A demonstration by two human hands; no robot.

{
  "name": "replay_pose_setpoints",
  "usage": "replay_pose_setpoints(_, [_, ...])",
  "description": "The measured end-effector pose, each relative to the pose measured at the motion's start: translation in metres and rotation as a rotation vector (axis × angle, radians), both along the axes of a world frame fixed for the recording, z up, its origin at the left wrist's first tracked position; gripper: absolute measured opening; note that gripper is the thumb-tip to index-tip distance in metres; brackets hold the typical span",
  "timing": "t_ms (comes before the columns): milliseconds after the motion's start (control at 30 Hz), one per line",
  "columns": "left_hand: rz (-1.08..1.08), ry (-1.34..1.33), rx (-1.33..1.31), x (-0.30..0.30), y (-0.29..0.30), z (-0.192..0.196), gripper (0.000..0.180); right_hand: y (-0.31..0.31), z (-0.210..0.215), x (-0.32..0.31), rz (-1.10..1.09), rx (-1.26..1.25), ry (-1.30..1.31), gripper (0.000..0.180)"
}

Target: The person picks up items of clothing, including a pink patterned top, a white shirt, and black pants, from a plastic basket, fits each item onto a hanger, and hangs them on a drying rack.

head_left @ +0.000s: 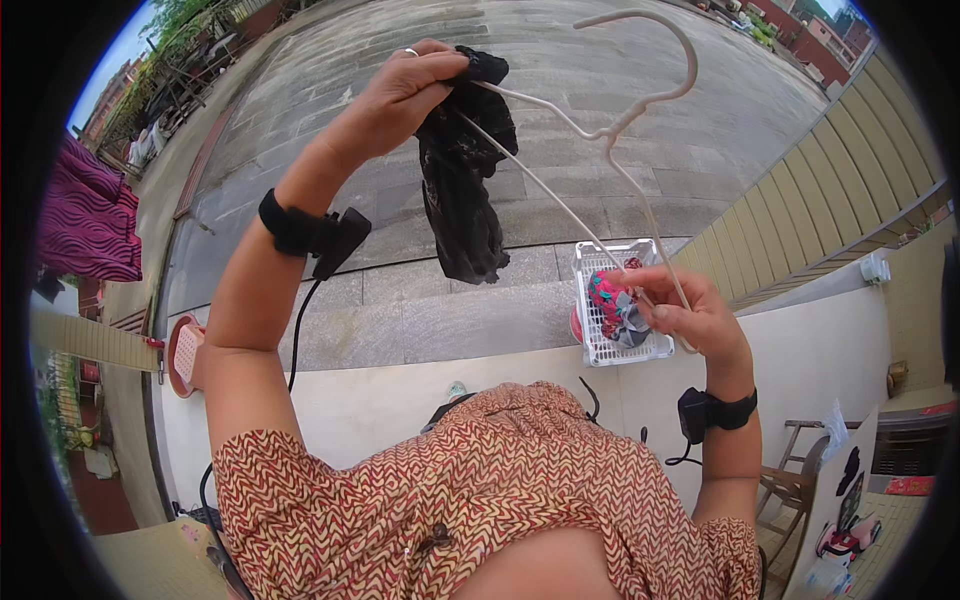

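Observation:
A white clothes hanger (560, 205) is held up in front of me, tilted, its hook at the upper right. My right hand (690, 312) pinches the lower corner of the hanger with thumb and fingers. At the hanger's other end, my left hand (412, 95) grips a thin black garment (462, 200) bunched over that corner. The rest of the garment hangs loose below; what kind of garment it is I cannot tell. Beneath my right hand stands a white plastic basket (590, 345) with colourful crumpled cloth (625, 312) inside.
A pinkish basin (184, 355) sits at the left. Purple patterned cloth (88, 215) hangs at the far left. A yellowish ribbed wall (810, 190) runs along the right. A wooden chair (788, 485) stands at the lower right, and paved ground (330, 130) stretches ahead.

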State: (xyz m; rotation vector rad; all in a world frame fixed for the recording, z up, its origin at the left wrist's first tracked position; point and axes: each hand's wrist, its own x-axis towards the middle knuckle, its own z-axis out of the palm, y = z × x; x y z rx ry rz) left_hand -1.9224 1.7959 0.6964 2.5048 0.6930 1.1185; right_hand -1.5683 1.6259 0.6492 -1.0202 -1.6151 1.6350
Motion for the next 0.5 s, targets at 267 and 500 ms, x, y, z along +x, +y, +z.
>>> replay_pose_setpoints(267, [0.187,-0.017,-0.012,-0.106,-0.015,-0.009,0.022,0.029,0.02,-0.09,0.135,-0.003,0.19,0.05])
replay_pose_setpoints(500, [0.214,-0.053,-0.107,-0.147,-0.008,-0.021,0.032,0.067,-0.019,-0.119,0.277,-0.023,0.728,0.077])
